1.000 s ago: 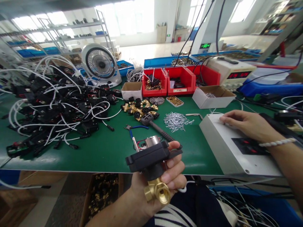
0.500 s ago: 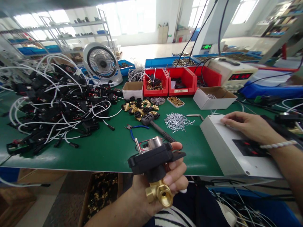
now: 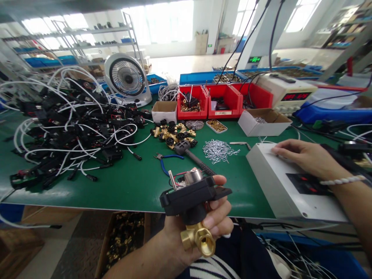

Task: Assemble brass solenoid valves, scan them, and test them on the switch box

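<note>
While our left hand (image 3: 218,217) is wrapping its fingers firmly around the brass valve assembly (image 3: 197,237), we are holding it in the air by the near edge of the green tabletop (image 3: 130,190). Its gold-coloured body is shining at the bottom, one round, hollow port facing us and a shorter branch pointing left. Above the brass, a black neck is meeting a flat black housing (image 3: 188,195), which is tilting slightly, its right end higher. On top, a silver cylinder (image 3: 193,177) is standing beside a slim metal pin (image 3: 172,180), with red wire showing between them. Our right hand (image 3: 309,157) is resting on the grey control box (image 3: 279,186), fingers bunching narrowly near its far end; whether they are pinching anything, we cannot tell. Beyond the valve, blue-handled pliers (image 3: 163,166) and a black mallet (image 3: 196,158) are lying.
</note>
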Demonstrator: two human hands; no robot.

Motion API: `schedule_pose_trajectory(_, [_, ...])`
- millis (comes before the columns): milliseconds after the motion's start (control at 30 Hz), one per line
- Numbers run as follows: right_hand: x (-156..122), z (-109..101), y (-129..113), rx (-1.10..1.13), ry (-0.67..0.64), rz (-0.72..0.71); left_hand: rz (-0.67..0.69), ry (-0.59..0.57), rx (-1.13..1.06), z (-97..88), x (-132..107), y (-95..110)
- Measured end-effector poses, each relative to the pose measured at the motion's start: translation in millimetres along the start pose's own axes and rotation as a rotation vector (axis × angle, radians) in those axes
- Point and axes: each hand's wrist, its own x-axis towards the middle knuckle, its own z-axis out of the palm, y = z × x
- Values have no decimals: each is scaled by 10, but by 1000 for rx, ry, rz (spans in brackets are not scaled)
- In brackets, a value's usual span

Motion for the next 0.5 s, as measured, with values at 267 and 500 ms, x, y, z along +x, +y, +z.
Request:
schedule_pose_trajectory(267, [5, 11, -60, 0, -80, -26, 44, -1, -34, -45, 48, -37])
schedule_pose_trajectory(500, [94, -63, 72, -59, 23, -165, -21, 123, 107, -134, 210, 25])
